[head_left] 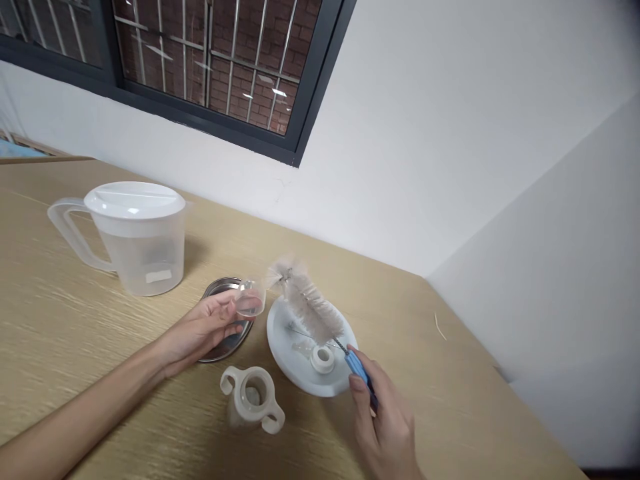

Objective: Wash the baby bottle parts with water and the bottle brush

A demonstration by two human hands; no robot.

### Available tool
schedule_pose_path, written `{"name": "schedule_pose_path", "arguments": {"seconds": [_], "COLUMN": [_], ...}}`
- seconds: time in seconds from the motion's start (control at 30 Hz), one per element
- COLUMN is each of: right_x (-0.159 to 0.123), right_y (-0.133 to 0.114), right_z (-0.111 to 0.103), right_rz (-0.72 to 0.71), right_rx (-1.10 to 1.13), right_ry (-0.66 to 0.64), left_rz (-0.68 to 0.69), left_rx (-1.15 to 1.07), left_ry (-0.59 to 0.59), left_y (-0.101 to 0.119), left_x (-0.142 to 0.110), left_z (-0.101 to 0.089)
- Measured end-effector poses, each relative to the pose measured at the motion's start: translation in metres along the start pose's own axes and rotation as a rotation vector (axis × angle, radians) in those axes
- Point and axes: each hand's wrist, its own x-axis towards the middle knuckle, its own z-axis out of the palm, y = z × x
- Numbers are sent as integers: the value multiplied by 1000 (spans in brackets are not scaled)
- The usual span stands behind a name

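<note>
My left hand [213,325] is closed on a small clear plastic cap [250,299], held over a round metal tray [226,348]. In my right hand [383,413] is the blue handle of a bottle brush [313,308], its pale bristles pointing up and left toward the cap. The bristle tip is beside the cap's rim; I cannot tell whether they touch. Beneath the brush lies a white plate [283,360] with a white ring [323,359] and small clear parts on it. A two-handled bottle body [253,400] stands with its top uncovered, nearest to my left forearm.
A translucent lidded pitcher [143,247] stands at the left of the wooden table [475,393]. At the right lies a thin pale strip [440,327]. Behind the table rise a white wall [425,133] and a dark-framed window [210,60] with bars.
</note>
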Motion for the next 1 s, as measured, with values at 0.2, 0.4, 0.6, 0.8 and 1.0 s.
{"name": "schedule_pose_path", "arguments": {"seconds": [0.2,0.4,0.6,0.8,1.0], "right_x": [4,2,3,2,4], "right_y": [0,2,1,3,-2], "right_z": [1,-1,1,0,-2], "right_rz": [-17,-11,-9,52,-39], "right_rx": [27,3,33,22,81], "right_ry": [-51,7,-56,-8,-86], "left_rz": [22,51,101,237,404], "left_rx": [130,200,240,366,429], "left_ry": [-21,72,101,274,339], "left_y": [1,1,5,-3,-5], "left_x": [1,1,1,10,13], "left_z": [-1,-2,1,-8,-5]}}
